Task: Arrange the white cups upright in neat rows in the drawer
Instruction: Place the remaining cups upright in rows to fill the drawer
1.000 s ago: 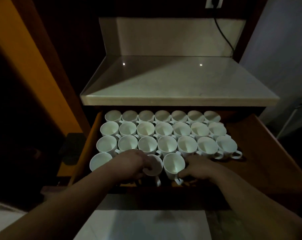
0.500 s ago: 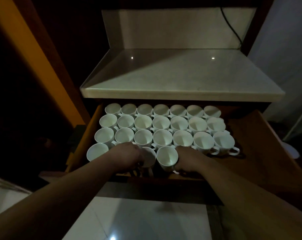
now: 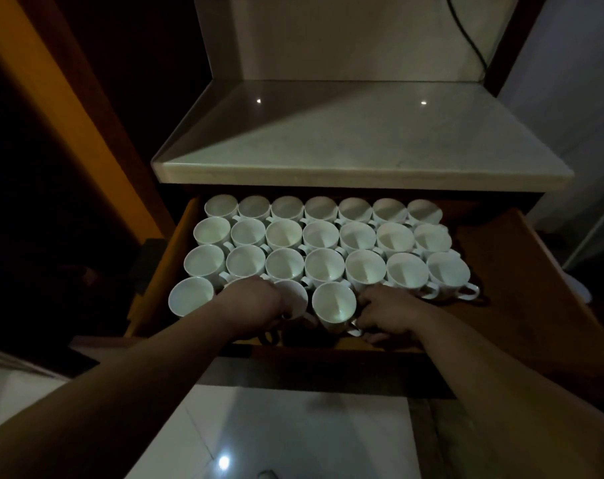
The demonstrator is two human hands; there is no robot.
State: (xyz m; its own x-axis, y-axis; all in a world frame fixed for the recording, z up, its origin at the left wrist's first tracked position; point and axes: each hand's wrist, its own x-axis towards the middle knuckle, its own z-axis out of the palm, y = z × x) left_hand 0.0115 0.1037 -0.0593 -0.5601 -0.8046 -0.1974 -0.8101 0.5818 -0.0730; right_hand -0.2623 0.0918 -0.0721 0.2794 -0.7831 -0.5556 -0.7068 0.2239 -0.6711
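Front of drawer (image 3: 521, 281): left hand (image 3: 255, 300) grips half-hidden cup (image 3: 295, 299); right hand (image 3: 387, 311), right of upright cup (image 3: 333, 304), pinches its handle.

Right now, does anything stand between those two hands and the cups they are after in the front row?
Nothing visible does. The left hand grips a front-row cup, and the right hand holds the neighbouring cup at its handle. Right of them the drawer floor is bare wood.
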